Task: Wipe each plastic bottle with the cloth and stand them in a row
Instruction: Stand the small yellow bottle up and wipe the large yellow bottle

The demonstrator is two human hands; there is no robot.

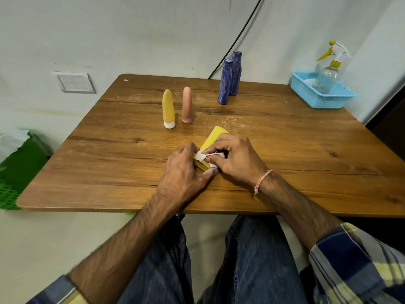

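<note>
Seemingly midway: the left hand [184, 170] gripped the lying yellow bottle [215, 134] and the right hand [236, 159] pinched the white cloth [202, 155] onto it. The mustard bottle [168, 108] and pink bottle [187, 105] stood upper centre (the blue bottles [224, 82] were probably left).

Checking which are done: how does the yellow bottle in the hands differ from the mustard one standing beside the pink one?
The yellow bottle lies on its side on the table; the mustard bottle stands upright on its white cap. The left hand grips the yellow bottle while the right hand pinches the cloth against it; nothing touches the mustard bottle. The yellow bottle is brighter. Both are yellow-toned with a rounded end.
</note>
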